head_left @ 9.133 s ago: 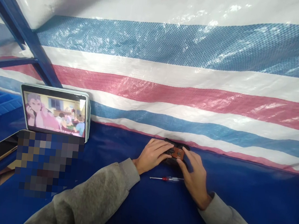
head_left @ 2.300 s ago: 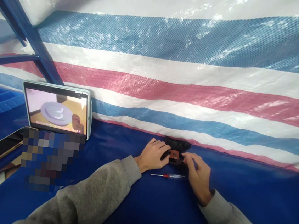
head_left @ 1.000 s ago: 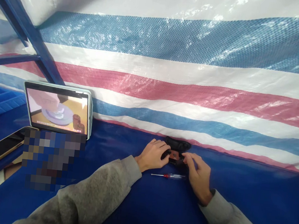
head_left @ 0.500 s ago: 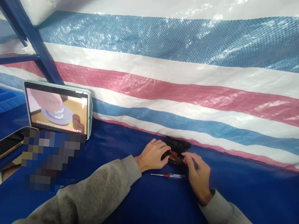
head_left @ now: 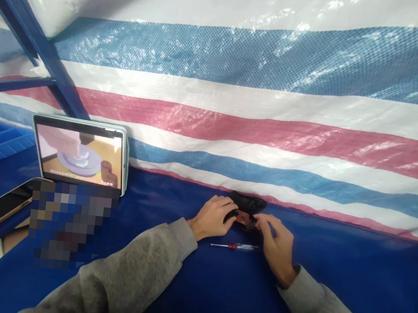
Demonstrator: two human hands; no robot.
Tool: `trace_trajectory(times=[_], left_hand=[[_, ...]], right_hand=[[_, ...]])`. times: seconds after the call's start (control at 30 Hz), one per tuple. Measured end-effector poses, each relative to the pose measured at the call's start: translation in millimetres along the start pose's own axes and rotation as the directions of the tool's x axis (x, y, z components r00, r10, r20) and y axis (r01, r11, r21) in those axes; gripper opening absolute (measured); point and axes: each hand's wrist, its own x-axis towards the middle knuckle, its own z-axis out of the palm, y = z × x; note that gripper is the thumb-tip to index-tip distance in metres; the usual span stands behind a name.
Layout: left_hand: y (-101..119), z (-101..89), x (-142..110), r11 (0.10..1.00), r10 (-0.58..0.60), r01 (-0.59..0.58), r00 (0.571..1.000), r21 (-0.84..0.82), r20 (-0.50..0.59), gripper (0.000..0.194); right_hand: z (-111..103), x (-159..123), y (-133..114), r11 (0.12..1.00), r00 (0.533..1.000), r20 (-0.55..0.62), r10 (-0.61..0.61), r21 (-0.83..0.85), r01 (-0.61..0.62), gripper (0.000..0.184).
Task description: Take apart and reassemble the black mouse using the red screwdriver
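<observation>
Near the far edge of the desk, the brown board sits in a dark casing between the two hands. Compared with nine seconds ago, the right hand has come away from the board itself; its thumb and forefinger now pinch the casing's right end, though whether a smaller part is caught there I cannot tell. The left hand stays around the left end, thumb on the near side, other fingers curled over it. Over the last second the board has tipped only slightly between them. I judge the effort is now at the right end, with the left hand as anchor. Just beyond, the black piece, partly hidden earlier, shows whole and apart. The screwdriver lies unheld on the near side, as before.
</observation>
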Motion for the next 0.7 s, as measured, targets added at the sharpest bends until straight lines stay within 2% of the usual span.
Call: trace_trajectory(times=[0.3,0.7], left_hand=[[3.3,-3.5,1.3,0.998,-0.011,0.009,1.0,0.064,0.02,0.024],[1.5,-1.3,0.9,0.997,0.045,-0.049,0.997,0.067,0.063,0.026]], right_hand=[[-0.4,0.0,-0.9,1.0,1.0,0.005,0.009,-0.006,-0.009,0.03],[0.0,0.3,-2.1,1.0,1.0,0.008,0.011,-0.011,-0.01,0.032]])
